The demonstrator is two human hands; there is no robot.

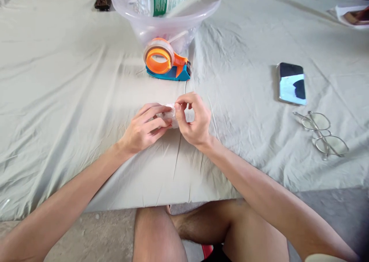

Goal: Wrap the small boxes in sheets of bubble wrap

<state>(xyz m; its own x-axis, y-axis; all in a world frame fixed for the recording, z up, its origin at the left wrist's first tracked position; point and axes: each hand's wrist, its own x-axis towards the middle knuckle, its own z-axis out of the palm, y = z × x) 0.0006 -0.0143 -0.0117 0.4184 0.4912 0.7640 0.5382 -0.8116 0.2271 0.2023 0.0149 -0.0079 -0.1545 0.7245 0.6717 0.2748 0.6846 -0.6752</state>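
Note:
Between my hands, just above the cloth, is a small whitish bundle in shiny clear plastic [173,120]; what lies inside it I cannot make out. The fingers of my left hand [148,125] hold its left side. With thumb and forefinger, my right hand [194,118] pinches its upper right edge. Beyond both hands stands a tape dispenser [181,74] with a blue base, an orange frame and a roll of clear tape on it.
Behind the dispenser is a translucent plastic basin [141,25] with a green-labelled bottle [161,0] in it. A phone [291,83] and eyeglasses [323,133] lie to the right. A dark object [103,2] sits far left. Wrinkled grey cloth [72,100] covers the table.

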